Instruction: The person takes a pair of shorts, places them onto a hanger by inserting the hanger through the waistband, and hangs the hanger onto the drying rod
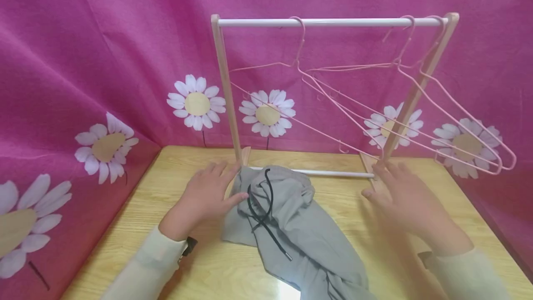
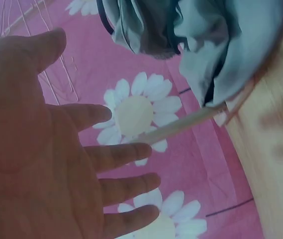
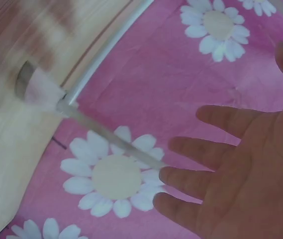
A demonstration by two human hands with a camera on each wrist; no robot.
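A crumpled grey garment (image 1: 300, 226) with a black drawstring (image 1: 270, 235) lies on the table in front of a small clothes rack (image 1: 333, 22). My left hand (image 1: 208, 196) is spread beside the garment's left edge, near the foot of the rack's left post; the left wrist view shows its fingers (image 2: 121, 158) apart and holding nothing. On the other side, my right hand (image 1: 410, 203) hovers by the foot of the rack's right post. Its fingers (image 3: 201, 152) are spread and hold nothing in the right wrist view. Some pink wire hangers (image 1: 297, 63) hang from the rack's white top bar.
The wooden table (image 1: 191, 161) carries the rack. A white lower bar (image 1: 333, 173) joins the rack's feet, partly hidden by the garment. Behind and at the sides hangs a pink cloth (image 1: 125, 22) with white daisies. Two hangers sit close together at the right end.
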